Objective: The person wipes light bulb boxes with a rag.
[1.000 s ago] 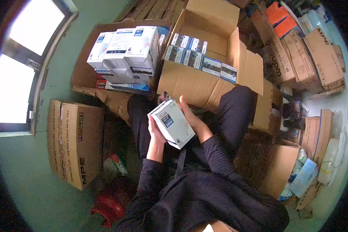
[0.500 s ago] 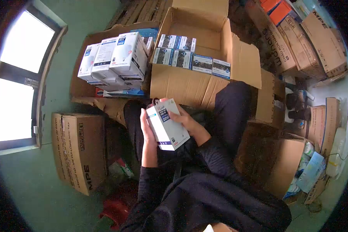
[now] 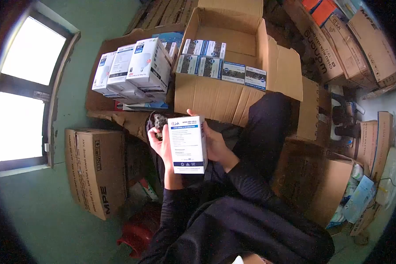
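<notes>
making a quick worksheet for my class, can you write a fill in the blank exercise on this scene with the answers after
The left hand and right hand hold a white box with a dark band near its ____ edge.
The window is on the ____ side of the picture.
The carton near the window bears the big letters ____.

Missing words: bottom; left; MPE.

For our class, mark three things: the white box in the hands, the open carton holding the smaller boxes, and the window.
White box (image 3: 188, 146): head view, printed face toward the camera.
Open carton (image 3: 215, 99): head view, on its front wall.
Window (image 3: 22, 89): head view, crossbar between the panes.
</notes>
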